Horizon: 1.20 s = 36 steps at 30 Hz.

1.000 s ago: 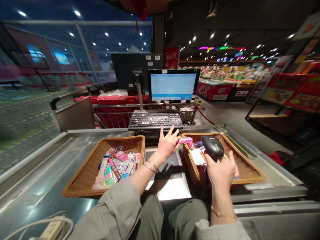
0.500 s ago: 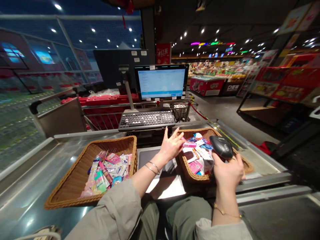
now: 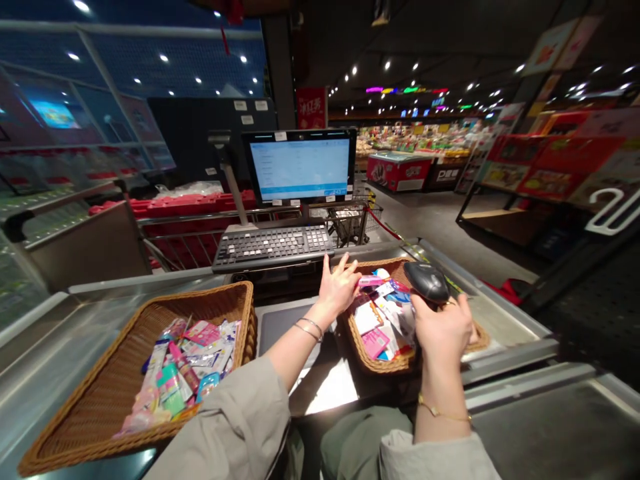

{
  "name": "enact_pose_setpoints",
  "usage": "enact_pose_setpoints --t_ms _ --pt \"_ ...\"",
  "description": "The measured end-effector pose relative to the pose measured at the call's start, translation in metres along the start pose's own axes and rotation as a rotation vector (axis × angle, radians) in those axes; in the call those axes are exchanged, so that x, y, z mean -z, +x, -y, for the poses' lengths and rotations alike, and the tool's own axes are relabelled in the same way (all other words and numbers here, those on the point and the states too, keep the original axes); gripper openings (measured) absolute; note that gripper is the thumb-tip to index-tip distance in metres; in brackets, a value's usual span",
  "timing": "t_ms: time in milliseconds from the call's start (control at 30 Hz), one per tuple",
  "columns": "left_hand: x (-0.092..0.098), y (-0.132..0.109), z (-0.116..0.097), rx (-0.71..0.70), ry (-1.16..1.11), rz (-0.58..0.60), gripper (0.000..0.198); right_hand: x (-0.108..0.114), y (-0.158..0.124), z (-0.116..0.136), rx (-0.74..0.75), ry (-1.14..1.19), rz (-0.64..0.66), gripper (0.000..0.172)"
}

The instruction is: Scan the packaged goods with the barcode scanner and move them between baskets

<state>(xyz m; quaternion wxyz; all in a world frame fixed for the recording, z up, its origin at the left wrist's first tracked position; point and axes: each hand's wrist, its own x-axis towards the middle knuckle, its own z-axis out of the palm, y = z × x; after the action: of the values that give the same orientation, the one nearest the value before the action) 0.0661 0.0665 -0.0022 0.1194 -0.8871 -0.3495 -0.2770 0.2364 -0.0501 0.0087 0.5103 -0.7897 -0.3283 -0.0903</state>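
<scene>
Your right hand (image 3: 443, 330) gripped the scanner (image 3: 427, 281) over the right basket (image 3: 370, 363). Your left hand (image 3: 337, 290), fingers spread open, touched a pink packet (image 3: 371, 281) lying on top there. You needed its barcode turned squarely toward the scanner.

This is a supermarket, seen from the cashier's seat at a checkout. A till monitor (image 3: 300, 167) with a lit list on its screen stands at the far edge of the steel counter (image 3: 65, 320), with a keyboard (image 3: 274, 245) just in front of it. A handheld barcode scanner (image 3: 426, 280) is held over the right wicker basket (image 3: 373, 365). Like the left wicker basket (image 3: 95, 387), it is filled with small bright packets (image 3: 190, 373). Behind the till stand wire shopping trolleys (image 3: 185, 243) with red parts. Far right, across an open aisle, are a chest freezer (image 3: 400, 170), stocked shelves (image 3: 550, 167) and coloured neon signs (image 3: 405, 89) under rows of ceiling spotlights.
</scene>
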Motion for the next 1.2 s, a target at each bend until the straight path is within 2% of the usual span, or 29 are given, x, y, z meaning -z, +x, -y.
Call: enact_pose_setpoints --t_ms 67,300,467,600,867,1033,1200 --pt "-0.007 0.006 0.002 0.021 -0.006 -0.002 0.019 -0.001 0.0 0.007 -0.053 0.02 0.007 0.041" --pt "-0.031 0.02 0.006 0.101 -0.014 0.018 0.024 -0.002 -0.003 0.015 -0.047 0.036 0.048 0.043" --pt "-0.033 0.016 0.007 0.126 -0.03 0.046 0.029 -0.005 -0.004 0.015 0.001 0.031 0.057 0.045" --pt "-0.018 0.009 0.012 0.147 -0.039 0.02 0.032 -0.006 -0.008 0.02 0.018 0.023 0.06 0.042" --pt "0.033 -0.014 0.021 0.16 0.001 -0.02 0.04 -0.004 -0.024 0.044 0.046 0.063 0.09 0.042" --pt "0.063 -0.041 0.035 0.19 0.04 -0.023 0.048 -0.008 -0.041 0.058 0.104 0.082 0.126 0.045" --pt "0.086 -0.081 0.056 0.25 0.066 -0.023 0.048 -0.015 -0.061 0.074 0.144 0.101 0.15 0.047"
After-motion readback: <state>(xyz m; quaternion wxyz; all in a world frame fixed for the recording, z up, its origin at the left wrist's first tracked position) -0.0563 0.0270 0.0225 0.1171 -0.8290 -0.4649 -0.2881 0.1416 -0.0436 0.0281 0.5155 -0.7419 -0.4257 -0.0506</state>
